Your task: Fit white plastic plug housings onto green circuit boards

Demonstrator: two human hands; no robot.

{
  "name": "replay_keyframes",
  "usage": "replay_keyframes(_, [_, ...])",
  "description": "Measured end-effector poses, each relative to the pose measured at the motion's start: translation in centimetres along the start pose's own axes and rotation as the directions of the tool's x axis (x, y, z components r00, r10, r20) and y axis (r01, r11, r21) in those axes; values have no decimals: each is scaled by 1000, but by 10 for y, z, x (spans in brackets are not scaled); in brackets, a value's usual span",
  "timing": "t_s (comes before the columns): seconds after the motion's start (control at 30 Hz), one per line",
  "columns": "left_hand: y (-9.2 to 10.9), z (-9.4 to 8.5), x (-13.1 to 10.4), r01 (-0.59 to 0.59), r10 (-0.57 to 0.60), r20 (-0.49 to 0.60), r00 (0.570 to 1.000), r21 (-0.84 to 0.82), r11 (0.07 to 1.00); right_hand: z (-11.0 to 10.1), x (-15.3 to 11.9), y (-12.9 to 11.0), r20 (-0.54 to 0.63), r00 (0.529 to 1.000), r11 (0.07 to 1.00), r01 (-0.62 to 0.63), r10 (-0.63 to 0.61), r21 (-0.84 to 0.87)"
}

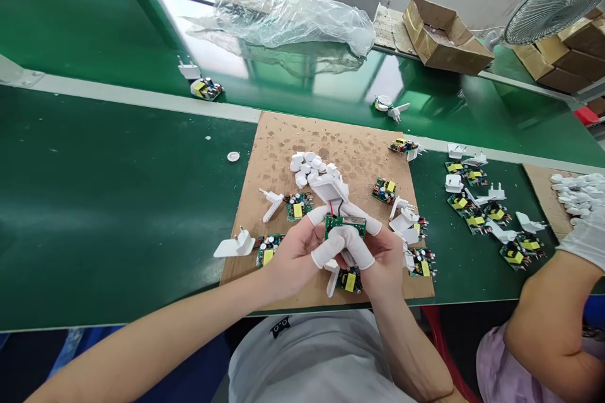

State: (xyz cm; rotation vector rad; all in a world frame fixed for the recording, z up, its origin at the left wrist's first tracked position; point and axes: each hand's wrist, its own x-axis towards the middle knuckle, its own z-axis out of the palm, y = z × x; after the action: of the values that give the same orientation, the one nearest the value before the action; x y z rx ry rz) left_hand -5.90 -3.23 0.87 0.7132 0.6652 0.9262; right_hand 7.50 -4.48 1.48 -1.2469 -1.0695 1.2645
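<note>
Between both hands is a green circuit board [334, 224], gripped at its two sides above the cardboard sheet [326, 129]. Red and black wires join it to a white plug housing [329, 189] just beyond. My left hand [305, 252], with white finger cots, closes on the board's left side. My right hand [378, 258], also in finger cots, pinches its right side, the thumbs meeting in front. Under the hands lies another board [350, 280] with a white plug piece. A pile of small white caps [307, 167] sits behind the housing. The thumbs cover part of the held board.
More boards with plugs [299, 206] lie around the cardboard, and several [475, 220] lie farther right. At the right edge is a co-worker's gloved hand [588, 236] near white parts. A plastic bag [297, 16], an open carton [444, 38] and a fan [558, 3] stand at the back.
</note>
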Motion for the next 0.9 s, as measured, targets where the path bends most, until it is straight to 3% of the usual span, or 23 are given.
replay_keyframes(0.23, [12,7,2,-3,11,-103,995,70,998,-10,-5,12,69,995,989,84,-76,-122])
replay_keyframes(0.4, [11,4,3,3,11,-140,990,105,995,-9,-7,13,129,987,987,113,-98,-114])
replay_keyframes(0.63, [4,-3,3,10,-15,39,999,132,991,-10,-8,13,9,997,989,82,-81,-124])
replay_keyframes(0.9, [9,-4,0,51,-90,108,990,317,947,-10,-8,7,18,991,975,136,-134,-175])
